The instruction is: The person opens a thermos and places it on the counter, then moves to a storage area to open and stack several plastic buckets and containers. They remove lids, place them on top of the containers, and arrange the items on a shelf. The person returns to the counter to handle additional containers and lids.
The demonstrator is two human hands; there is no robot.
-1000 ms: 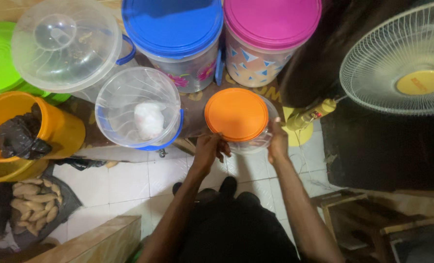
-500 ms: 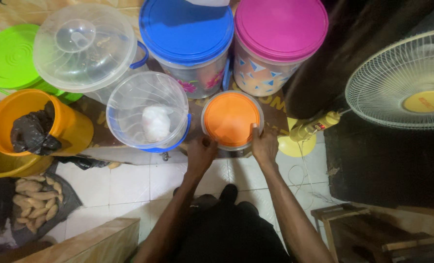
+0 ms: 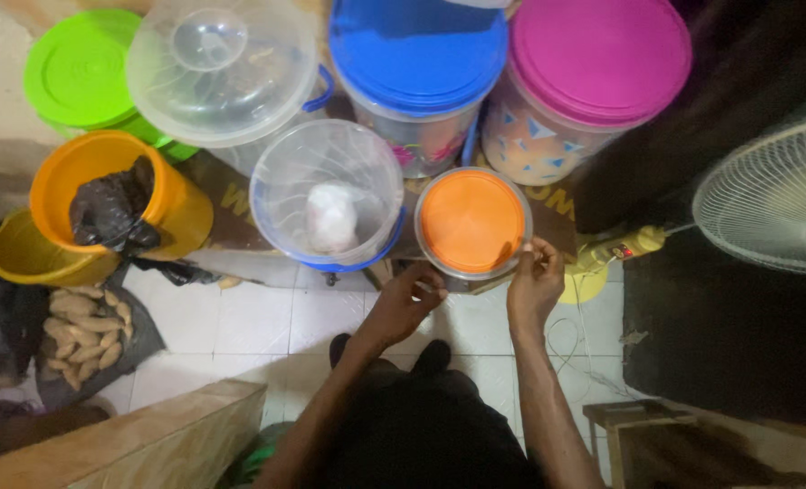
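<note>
A big tub with a pink lid and another with a blue lid stand at the top, beside a clear domed cover and a green lid. A white fan leans in from the right. Lower left, an orange bucket holds a black bag, next to a yellow bucket and a sack of tubers on the tiled floor. A clear bowl with a white lump inside sits in the middle.

Just right of that bowl is the small container: round, clear-walled, capped flat with a plain orange lid that fits inside a see-through rim. It stands in front of the two big tubs. The left hand is just below its near edge, fingers curled loosely, clamped on nothing that shows. The right hand touches the rim at the lower right, fingertips pinched together against the edge
</note>
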